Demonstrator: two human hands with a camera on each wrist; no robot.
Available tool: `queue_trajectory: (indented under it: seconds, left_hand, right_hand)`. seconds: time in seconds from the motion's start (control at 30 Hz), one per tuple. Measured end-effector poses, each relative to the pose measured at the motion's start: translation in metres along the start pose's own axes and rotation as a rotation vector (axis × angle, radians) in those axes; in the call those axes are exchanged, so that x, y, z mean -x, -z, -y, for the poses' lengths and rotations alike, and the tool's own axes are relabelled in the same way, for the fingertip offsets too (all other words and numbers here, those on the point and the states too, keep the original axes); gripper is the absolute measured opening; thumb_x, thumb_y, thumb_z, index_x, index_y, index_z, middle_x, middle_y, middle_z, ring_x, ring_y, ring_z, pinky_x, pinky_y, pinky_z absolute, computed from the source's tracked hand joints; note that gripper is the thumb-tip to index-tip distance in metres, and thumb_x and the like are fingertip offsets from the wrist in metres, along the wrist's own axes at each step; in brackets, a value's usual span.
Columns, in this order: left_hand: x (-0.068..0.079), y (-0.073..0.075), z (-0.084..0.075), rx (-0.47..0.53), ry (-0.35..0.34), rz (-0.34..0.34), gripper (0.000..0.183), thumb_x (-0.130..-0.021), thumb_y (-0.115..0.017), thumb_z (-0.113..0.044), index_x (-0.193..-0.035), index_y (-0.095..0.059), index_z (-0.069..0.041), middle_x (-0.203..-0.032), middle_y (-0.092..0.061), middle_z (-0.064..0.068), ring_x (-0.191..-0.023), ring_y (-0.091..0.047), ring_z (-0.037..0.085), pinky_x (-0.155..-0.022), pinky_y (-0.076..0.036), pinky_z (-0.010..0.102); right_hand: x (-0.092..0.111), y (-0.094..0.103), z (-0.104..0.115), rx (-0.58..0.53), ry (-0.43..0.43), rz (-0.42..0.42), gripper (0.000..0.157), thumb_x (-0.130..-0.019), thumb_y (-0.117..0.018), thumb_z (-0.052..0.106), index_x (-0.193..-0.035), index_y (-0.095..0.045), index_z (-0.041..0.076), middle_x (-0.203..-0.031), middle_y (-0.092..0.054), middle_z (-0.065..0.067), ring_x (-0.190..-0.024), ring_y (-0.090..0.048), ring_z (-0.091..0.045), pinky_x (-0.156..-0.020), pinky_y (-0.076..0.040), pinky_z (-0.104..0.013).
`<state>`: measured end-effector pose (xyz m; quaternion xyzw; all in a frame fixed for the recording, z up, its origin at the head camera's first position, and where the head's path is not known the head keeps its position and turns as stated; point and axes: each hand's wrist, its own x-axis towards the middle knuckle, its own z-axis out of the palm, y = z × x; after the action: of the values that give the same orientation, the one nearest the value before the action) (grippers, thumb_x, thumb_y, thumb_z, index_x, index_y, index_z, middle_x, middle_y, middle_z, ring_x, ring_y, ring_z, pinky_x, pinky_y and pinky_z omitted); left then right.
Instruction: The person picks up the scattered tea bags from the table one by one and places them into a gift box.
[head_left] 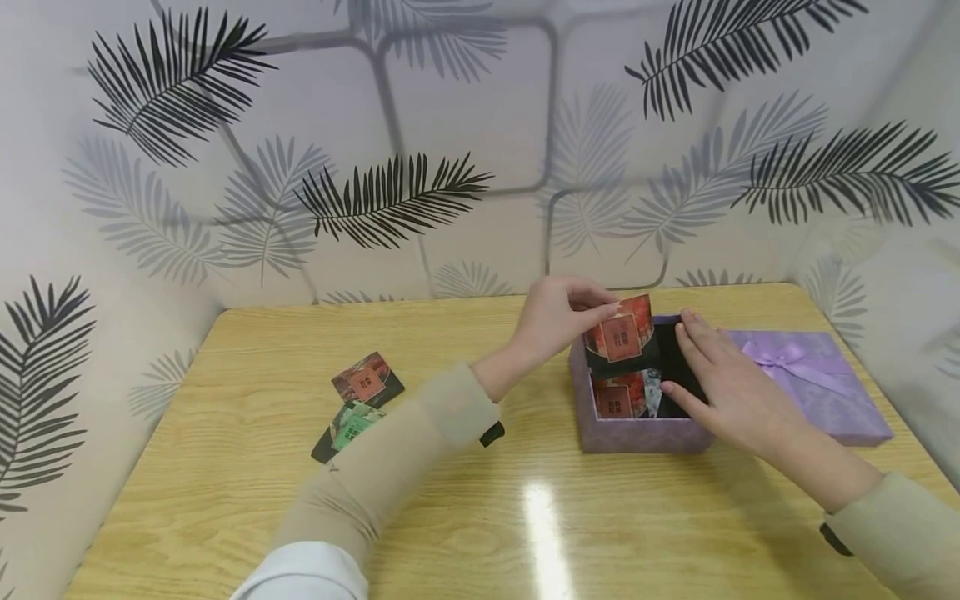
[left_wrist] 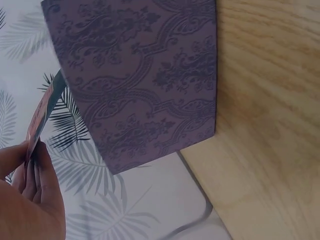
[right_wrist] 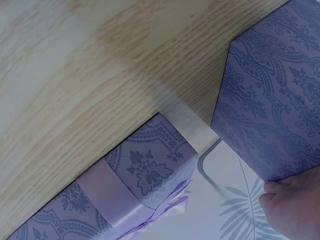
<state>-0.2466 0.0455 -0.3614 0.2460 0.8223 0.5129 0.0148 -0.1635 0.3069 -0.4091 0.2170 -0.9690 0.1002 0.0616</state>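
My left hand pinches a red-and-black packet between thumb and fingers, tilted up above the left side of an open purple box. In the left wrist view the packet appears edge-on beside the box's patterned wall. Another red packet lies inside the box, beneath the held one. My right hand rests over the box's right rim, its fingers mostly straight and its thumb over the dark interior. The right wrist view shows its fingertips touching the box's edge.
The purple lid with a ribbon bow lies right of the box. On the table's left side, a red packet and a green packet lie together, the green one partly behind my left sleeve. A leaf-patterned backdrop borders the wooden table.
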Motion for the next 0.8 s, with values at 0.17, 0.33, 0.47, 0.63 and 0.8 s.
queue_trajectory:
  seconds: [0.17, 0.33, 0.47, 0.63, 0.8]
  left_hand:
    - [0.003, -0.008, 0.006, -0.081, -0.029, 0.075, 0.014, -0.098, -0.079, -0.017, -0.108, -0.084, -0.008, -0.102, -0.084, 0.007, -0.086, -0.079, 0.014, -0.071, -0.056, 0.013]
    - [0.005, -0.016, 0.008, -0.212, -0.072, 0.171, 0.013, -0.098, -0.079, -0.019, -0.107, -0.084, -0.011, -0.102, -0.084, 0.002, -0.089, -0.078, 0.009, -0.074, -0.052, 0.01]
    - [0.009, -0.02, 0.009, -0.264, -0.098, 0.212, 0.013, -0.098, -0.08, -0.019, -0.106, -0.085, -0.011, -0.102, -0.085, 0.001, -0.088, -0.078, 0.008, -0.074, -0.051, 0.009]
    - [0.014, -0.024, 0.011, -0.321, -0.112, 0.218, 0.014, -0.098, -0.079, -0.021, -0.107, -0.085, -0.013, -0.102, -0.085, -0.002, -0.089, -0.077, 0.004, -0.074, -0.051, 0.007]
    - [0.018, -0.025, 0.009, -0.424, -0.131, 0.239, 0.015, -0.101, -0.077, -0.023, -0.111, -0.084, -0.015, -0.105, -0.084, -0.005, -0.094, -0.077, 0.004, -0.078, -0.053, 0.009]
  right_hand:
    - [0.0, -0.001, 0.001, 0.004, 0.003, -0.004, 0.085, -0.108, -0.058, 0.046, -0.162, -0.028, -0.012, -0.171, -0.025, -0.033, -0.157, -0.031, -0.051, -0.133, -0.022, -0.057]
    - [0.0, -0.002, 0.001, -0.002, 0.005, -0.006, 0.084, -0.109, -0.057, 0.046, -0.161, -0.029, -0.013, -0.171, -0.025, -0.033, -0.157, -0.031, -0.052, -0.134, -0.019, -0.056]
    - [-0.001, -0.002, 0.002, -0.001, 0.008, -0.007, 0.083, -0.108, -0.058, 0.045, -0.161, -0.03, -0.013, -0.17, -0.026, -0.033, -0.156, -0.031, -0.052, -0.133, -0.021, -0.057]
    - [0.0, -0.002, 0.003, -0.018, 0.0, 0.01, 0.083, -0.109, -0.057, 0.044, -0.161, -0.029, -0.013, -0.171, -0.024, -0.033, -0.158, -0.028, -0.051, -0.134, -0.02, -0.056]
    - [0.002, -0.003, 0.003, -0.027, -0.002, 0.0, 0.083, -0.109, -0.057, 0.044, -0.162, -0.027, -0.012, -0.171, -0.023, -0.033, -0.159, -0.026, -0.049, -0.137, -0.011, -0.048]
